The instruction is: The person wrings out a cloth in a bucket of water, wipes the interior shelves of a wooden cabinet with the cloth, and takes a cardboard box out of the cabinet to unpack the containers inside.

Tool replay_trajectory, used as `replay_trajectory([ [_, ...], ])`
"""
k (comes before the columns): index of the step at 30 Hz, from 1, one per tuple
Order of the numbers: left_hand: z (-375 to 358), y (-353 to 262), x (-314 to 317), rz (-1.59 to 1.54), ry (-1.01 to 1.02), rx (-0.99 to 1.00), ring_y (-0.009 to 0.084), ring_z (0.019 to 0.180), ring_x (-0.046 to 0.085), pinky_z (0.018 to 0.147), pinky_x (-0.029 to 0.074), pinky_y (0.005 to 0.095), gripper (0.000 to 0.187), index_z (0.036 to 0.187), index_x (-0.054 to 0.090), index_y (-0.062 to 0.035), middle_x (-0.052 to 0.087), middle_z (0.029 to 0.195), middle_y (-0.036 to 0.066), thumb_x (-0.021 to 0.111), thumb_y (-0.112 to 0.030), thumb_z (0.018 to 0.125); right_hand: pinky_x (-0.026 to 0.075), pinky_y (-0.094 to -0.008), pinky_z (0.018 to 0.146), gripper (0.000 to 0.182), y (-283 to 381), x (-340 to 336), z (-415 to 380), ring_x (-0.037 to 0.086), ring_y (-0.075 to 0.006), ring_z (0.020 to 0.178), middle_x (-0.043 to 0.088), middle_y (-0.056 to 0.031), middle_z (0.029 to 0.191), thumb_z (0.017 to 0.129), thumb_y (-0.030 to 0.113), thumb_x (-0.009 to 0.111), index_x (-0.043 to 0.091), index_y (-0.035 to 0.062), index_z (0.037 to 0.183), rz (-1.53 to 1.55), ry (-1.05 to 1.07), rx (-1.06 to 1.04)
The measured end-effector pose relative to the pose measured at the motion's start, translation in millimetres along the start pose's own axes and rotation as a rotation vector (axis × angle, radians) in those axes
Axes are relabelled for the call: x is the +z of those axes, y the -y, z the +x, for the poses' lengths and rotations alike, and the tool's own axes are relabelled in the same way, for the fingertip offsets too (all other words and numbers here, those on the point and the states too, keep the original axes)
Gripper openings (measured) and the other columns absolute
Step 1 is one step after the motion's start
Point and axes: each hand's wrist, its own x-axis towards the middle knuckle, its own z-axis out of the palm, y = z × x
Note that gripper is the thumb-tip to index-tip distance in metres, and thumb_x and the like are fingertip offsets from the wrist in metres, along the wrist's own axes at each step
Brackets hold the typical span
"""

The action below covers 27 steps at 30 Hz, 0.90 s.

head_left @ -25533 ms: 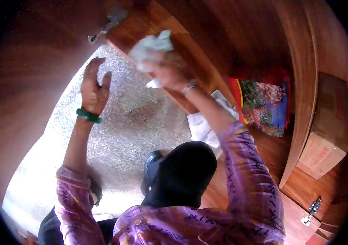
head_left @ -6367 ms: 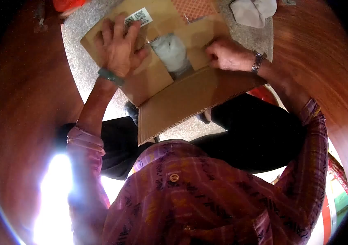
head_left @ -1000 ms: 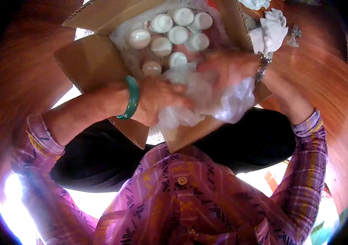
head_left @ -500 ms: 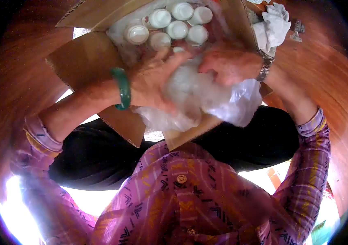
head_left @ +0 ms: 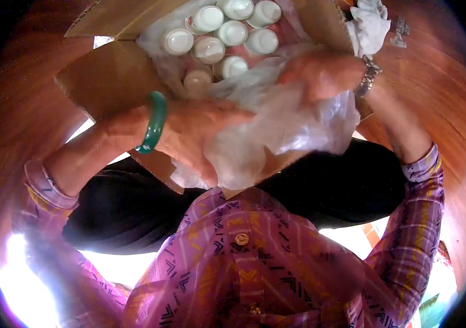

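Several white-topped jars (head_left: 232, 33) stand upright in an open cardboard box (head_left: 102, 74) lined with clear plastic. Over the box's near side lies a crumpled translucent plastic bag (head_left: 277, 128). My left hand (head_left: 192, 128), a green bangle at its wrist, rests against the left part of the plastic with fingers spread. On the right, my right hand (head_left: 323, 76), with a metal watch, has its fingers curled into the plastic; they are blurred and partly hidden.
A crumpled white cloth (head_left: 368, 27) lies right of the box, beside a small metallic piece (head_left: 400, 34). The box stands on a brown wooden surface (head_left: 30, 120). My legs in black trousers (head_left: 342, 186) are below it.
My left hand has moved down and slightly left, opening a gap from the jars. The plastic is spread wider, and more jars show at the near side. My right hand has shifted a little right.
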Motion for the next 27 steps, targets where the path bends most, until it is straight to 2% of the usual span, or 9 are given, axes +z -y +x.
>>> replay_trajectory([
  [4, -5.1, -4.8, 0.5, -0.134, -0.073, -0.125, 0.0304, 0.115, 0.044, 0.099, 0.034, 0.0344, 0.107, 0.133, 0.02, 0.0046, 0.038, 0.128, 0.024, 0.08, -0.026, 0.05, 0.043, -0.0328, 0.086, 0.056, -11.9, -8.4, -7.1, 0.051, -0.0252, 0.097, 0.047, -0.0099, 0.117, 0.075, 0.02, 0.057, 0.038, 0.0041, 0.125, 0.487, -0.039, 0.123],
  [8, -3.0, 6.6, 10.2, -0.141, -0.159, -0.259, 0.0272, 0.121, 0.036, 0.103, 0.027, 0.0348, 0.118, 0.136, 0.016, -0.0035, 0.039, 0.128, 0.018, 0.084, -0.029, 0.043, 0.042, -0.0316, 0.086, 0.042, 8.5, -25.3, -10.7, 0.052, -0.0223, 0.097, 0.05, -0.009, 0.111, 0.077, 0.016, 0.055, 0.047, 0.0033, 0.116, -0.002, 0.051, 0.198],
  [11, -2.9, 3.9, 0.4, -0.138, -0.08, -0.449, 0.0253, 0.097, 0.055, 0.079, 0.048, 0.0319, 0.092, 0.13, 0.029, 0.001, 0.048, 0.116, 0.019, 0.077, -0.018, 0.053, 0.042, -0.0309, 0.085, 0.036, 3.8, -29.3, -22.3, 0.052, -0.0227, 0.098, 0.053, -0.0094, 0.107, 0.077, 0.016, 0.055, 0.052, 0.0024, 0.11, 0.026, -0.073, 0.189],
  [13, -2.4, 46.8, 17.9, -0.321, -0.121, -0.172, 0.0194, 0.096, 0.055, 0.087, 0.044, 0.0347, 0.077, 0.12, 0.046, -0.0052, 0.059, 0.103, 0.006, 0.08, -0.018, 0.053, 0.042, -0.0297, 0.086, 0.035, -1.5, -27.6, -27.7, 0.052, -0.0222, 0.099, 0.055, -0.0104, 0.105, 0.076, 0.018, 0.056, 0.054, 0.0022, 0.107, 0.207, -0.292, 0.161],
  [16, -1.7, 39.9, -8.3, -0.662, -0.177, -0.329, 0.0128, 0.087, 0.058, 0.077, 0.048, 0.0314, 0.05, 0.107, 0.057, -0.0047, 0.062, 0.092, 0.002, 0.073, -0.015, 0.061, 0.042, -0.0299, 0.086, 0.038, -2.2, -46.4, -39.2, 0.054, -0.0191, 0.096, 0.059, -0.012, 0.102, 0.076, 0.021, 0.056, 0.054, 0.002, 0.109, 0.304, -0.328, 0.089],
  [18, -12.2, 36.0, -21.9, -0.702, -0.404, -0.353, 0.0104, 0.084, 0.057, 0.077, 0.047, 0.0275, 0.027, 0.096, 0.061, -0.0045, 0.062, 0.091, 0.002, 0.062, -0.017, 0.071, 0.043, -0.031, 0.085, 0.04, 0.2, -42.4, -35.4, 0.056, -0.0175, 0.091, 0.062, -0.0127, 0.099, 0.077, 0.022, 0.056, 0.053, 0.0011, 0.111, 0.375, -0.412, 0.071],
  [21, -18.2, 42.6, -34.1, -1.091, -0.548, -0.218, 0.0146, 0.084, 0.059, 0.08, 0.047, 0.0295, 0.027, 0.102, 0.057, -0.0037, 0.062, 0.093, 0.005, 0.049, -0.019, 0.081, 0.042, -0.0319, 0.086, 0.044, -37.5, -34.2, -29.3, 0.051, -0.0197, 0.1, 0.054, -0.0111, 0.113, 0.082, 0.023, 0.058, 0.048, 0.0014, 0.119, 0.359, -0.612, 0.364],
  [25, -15.1, 76.0, -38.4, -1.526, -0.565, -0.154, 0.0195, 0.087, 0.061, 0.083, 0.048, 0.0342, 0.032, 0.107, 0.054, 0.0007, 0.062, 0.096, 0.01, 0.044, -0.02, 0.085, 0.042, -0.0294, 0.085, 0.041, -48.1, -18.8, -31.5, 0.052, -0.0182, 0.098, 0.054, -0.0121, 0.112, 0.082, 0.02, 0.056, 0.048, 0.0004, 0.118, 0.29, -0.757, 0.43],
  [27, -18.7, 85.4, -41.2, -1.543, -0.505, -0.01, 0.0194, 0.092, 0.06, 0.085, 0.047, 0.0344, 0.035, 0.112, 0.051, 0.0009, 0.061, 0.101, 0.01, 0.044, -0.022, 0.086, 0.043, -0.0273, 0.082, 0.039, -53.2, -5.6, -23.6, 0.052, -0.0166, 0.095, 0.055, -0.0132, 0.108, 0.084, 0.017, 0.053, 0.047, -0.0003, 0.118, 1.044, -0.958, -0.257],
])
